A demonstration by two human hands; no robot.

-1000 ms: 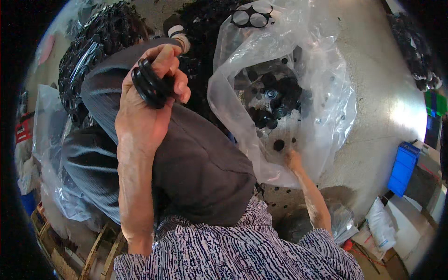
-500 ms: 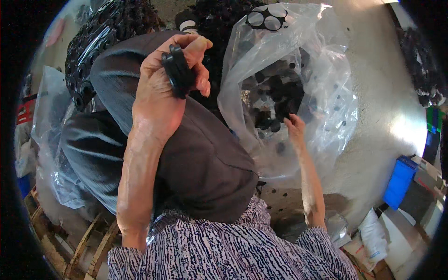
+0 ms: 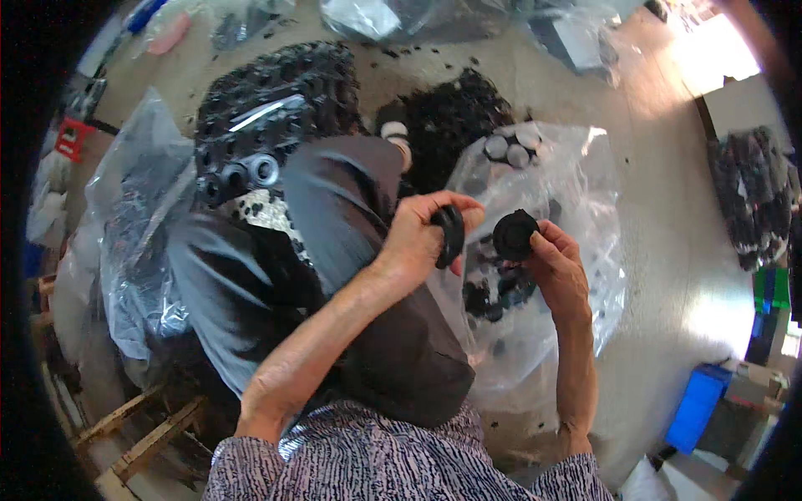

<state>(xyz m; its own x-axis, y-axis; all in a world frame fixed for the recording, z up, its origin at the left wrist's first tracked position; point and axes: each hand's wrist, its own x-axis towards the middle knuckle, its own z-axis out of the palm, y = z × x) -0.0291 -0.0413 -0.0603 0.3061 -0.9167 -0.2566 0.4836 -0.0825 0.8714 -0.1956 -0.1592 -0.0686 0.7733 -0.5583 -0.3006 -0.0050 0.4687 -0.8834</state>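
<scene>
My left hand (image 3: 413, 234) is closed around a thick black ring-shaped part (image 3: 451, 236), held on edge above my thigh. Just to its right, my right hand (image 3: 558, 265) pinches a round black disc (image 3: 514, 235) with a raised rim, its flat face turned up to me. The two parts are close together but apart. Beneath the hands lies an open clear plastic bag (image 3: 585, 175) with dark round pieces (image 3: 493, 296) inside, partly hidden by the right hand. A black frame with round holes (image 3: 512, 149) rests on the bag's far edge.
A big stack of black ring parts (image 3: 292, 79) stands beyond my knees, beside a heap of black scraps (image 3: 459, 113). A clear bag (image 3: 138, 225) is on the left. A blue box (image 3: 696, 409) is at right, wooden slats (image 3: 159, 442) at lower left.
My right hand has come up out of the bag with a black disc. My left hand has moved right and nearer, still holding its black ring part. The view has shifted.
</scene>
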